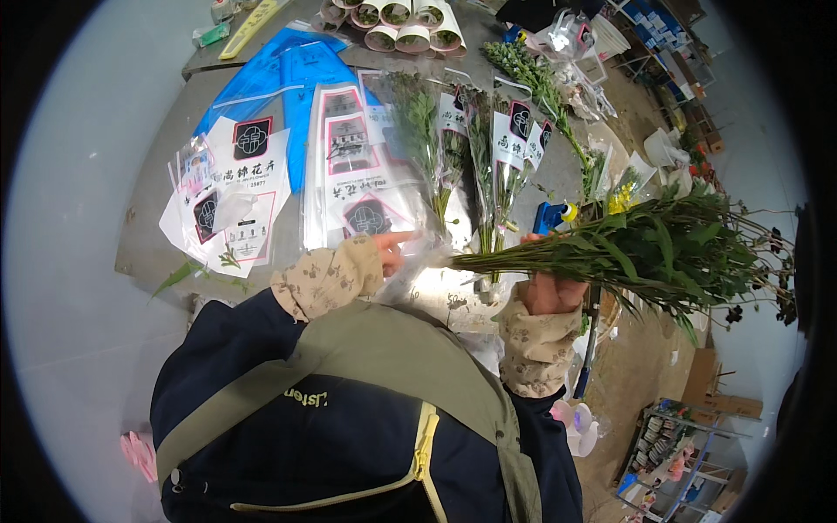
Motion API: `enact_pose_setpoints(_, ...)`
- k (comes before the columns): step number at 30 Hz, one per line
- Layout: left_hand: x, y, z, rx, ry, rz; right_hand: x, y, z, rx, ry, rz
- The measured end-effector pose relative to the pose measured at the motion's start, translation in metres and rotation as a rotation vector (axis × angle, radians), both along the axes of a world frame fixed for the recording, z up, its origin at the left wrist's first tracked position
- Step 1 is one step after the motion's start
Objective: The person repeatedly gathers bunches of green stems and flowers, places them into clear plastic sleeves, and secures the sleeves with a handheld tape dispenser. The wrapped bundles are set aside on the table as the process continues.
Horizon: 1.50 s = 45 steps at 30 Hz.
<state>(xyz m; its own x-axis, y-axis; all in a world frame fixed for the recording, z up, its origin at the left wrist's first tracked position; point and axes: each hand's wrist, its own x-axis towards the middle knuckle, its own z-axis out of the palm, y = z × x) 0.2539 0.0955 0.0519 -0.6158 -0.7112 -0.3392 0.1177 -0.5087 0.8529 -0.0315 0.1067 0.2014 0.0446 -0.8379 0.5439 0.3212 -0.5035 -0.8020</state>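
Observation:
My right hand (552,291) grips a large bunch of leafy green stems (628,245) from below. The bunch lies sideways, with its cut ends toward the middle and dark, dried-looking heads at the far right. My left hand (391,252) is beside the stem ends, index finger stretched out. Crumpled clear plastic film (425,258) is at its fingers; whether they pinch it is unclear. Just beyond the hands, several sleeved flower bunches (500,150) rest on the grey table (153,196). Under the stem ends is a pale surface with measuring marks (451,297).
Printed clear sleeves (359,163) are stacked left of the bunches, near blue plastic sheets (307,65) and white printed sleeves (245,176). Rolled paper-wrapped bunches (412,39) stand at the back. A blue tool with a yellow part (552,216) is beside the right hand. A wheeled rack (680,451) stands lower right.

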Motion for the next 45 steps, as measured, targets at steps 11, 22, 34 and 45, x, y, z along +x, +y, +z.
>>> enact_pose_setpoints(11,-0.050,0.005,-0.010,0.294,0.471,0.060,0.021,0.018,0.050,0.044,-0.038,-0.079)
enact_pose_setpoints(22,-0.036,-0.013,0.028,0.127,0.235,-0.004,-0.005,0.009,0.033,0.097,0.089,-0.162)
enact_pose_setpoints(34,-0.061,-0.055,0.204,-0.093,0.261,-0.137,0.015,0.014,0.110,-0.035,0.760,-0.052)
enact_pose_setpoints(45,-0.048,-0.060,0.190,-0.065,0.342,-0.030,-0.025,0.030,0.063,0.012,0.666,-0.002)
